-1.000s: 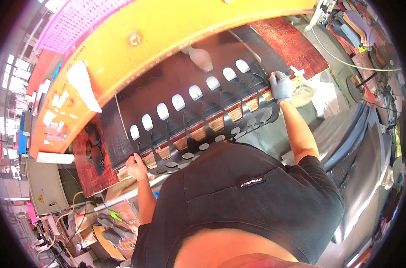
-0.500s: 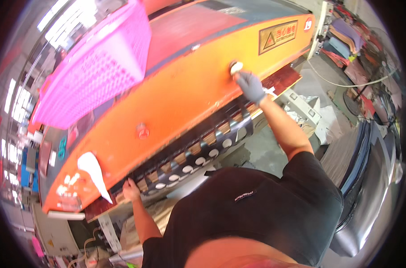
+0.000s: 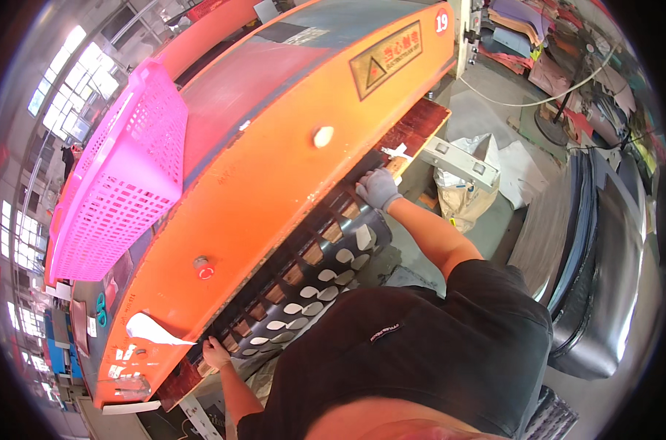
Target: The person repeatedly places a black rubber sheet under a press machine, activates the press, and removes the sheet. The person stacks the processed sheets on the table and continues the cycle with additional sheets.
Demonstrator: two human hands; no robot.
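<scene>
A dark sheet with rows of rounded cut-outs lies along the front of an orange press, partly under its beam. At its left end my bare left hand is closed, the fingertips pinching the near corner. My right hand, in a grey glove, is closed on the sheet's right end; its fingertips are partly hidden under the beam. A pale round button and a red knob stand out from the press front.
On top of the press, a pink perforated basket stands at the left, near teal-handled scissors. White paper hangs at the lower left. Stacked dark sheets stand to my right, and a bag lies beyond the table's right end.
My right hand has left the pale button and come down to the sheet's right end. My left hand stays at the left end. The whole view has shifted and turned.
</scene>
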